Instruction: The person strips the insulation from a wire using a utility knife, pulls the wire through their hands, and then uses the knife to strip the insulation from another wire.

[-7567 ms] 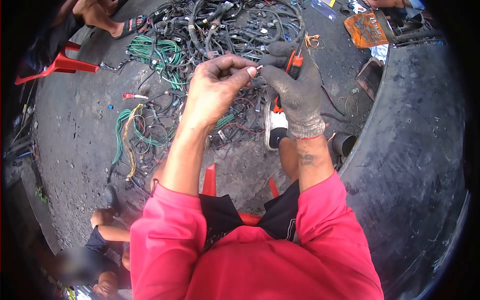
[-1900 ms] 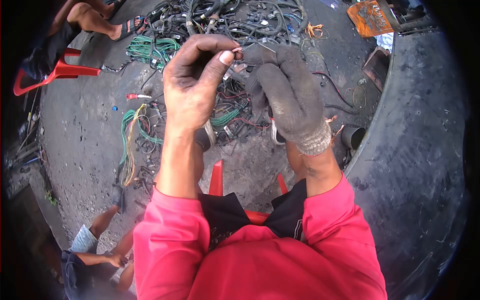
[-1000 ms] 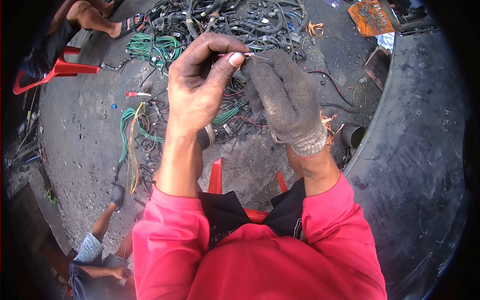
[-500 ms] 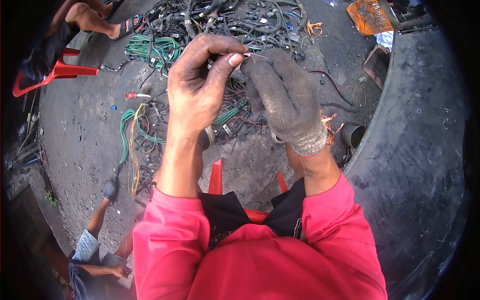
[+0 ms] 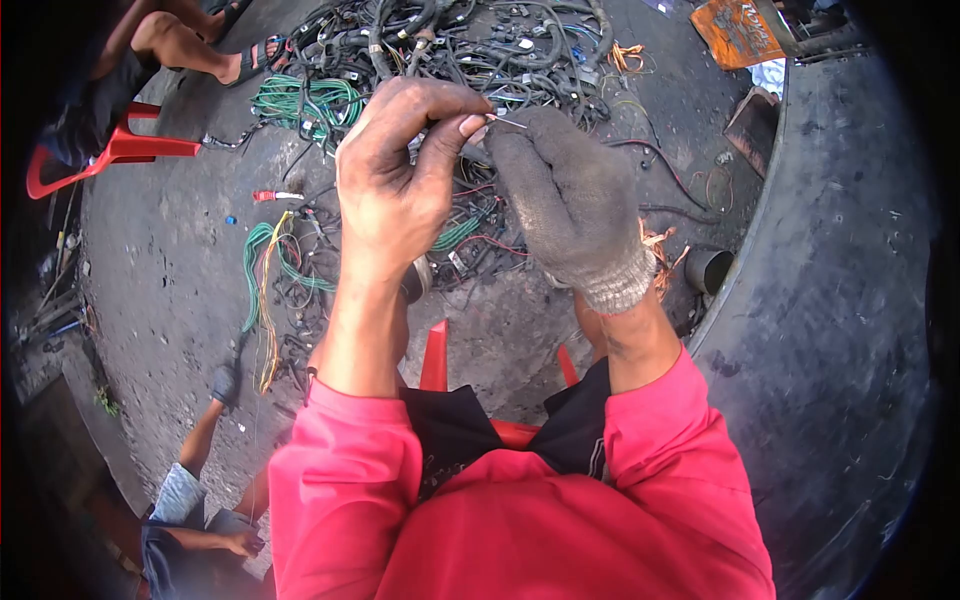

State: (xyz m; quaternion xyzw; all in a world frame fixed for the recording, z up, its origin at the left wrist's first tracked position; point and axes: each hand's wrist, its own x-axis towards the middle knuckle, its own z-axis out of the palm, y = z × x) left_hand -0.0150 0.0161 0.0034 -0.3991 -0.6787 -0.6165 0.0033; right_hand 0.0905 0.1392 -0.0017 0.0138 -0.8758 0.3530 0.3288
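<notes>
My bare, grimy left hand (image 5: 400, 180) pinches the end of a thin wire (image 5: 505, 122) between thumb and forefinger. My right hand (image 5: 570, 200), in a dirty grey knit glove, is closed around the same wire just to its right, knuckles up; whatever else it holds is hidden. Both hands meet above a tangled heap of black wire harnesses (image 5: 460, 50) on the oily ground. I sit on a red plastic stool (image 5: 432, 355) in a pink long-sleeved top.
Green wire bundles (image 5: 300, 100) and a green-yellow bundle (image 5: 262, 270) lie to the left. A big black curved tyre-like surface (image 5: 840, 300) fills the right. A short pipe piece (image 5: 708, 270) and copper strands (image 5: 655, 245) lie near it. Other people sit at top left (image 5: 170, 40) and bottom left (image 5: 190, 500).
My hands stay pinched together on the wire, shifting only slightly down and right. The orange-handled tool seen in my right hand long before is hidden now. The person at bottom left has shifted a little.
</notes>
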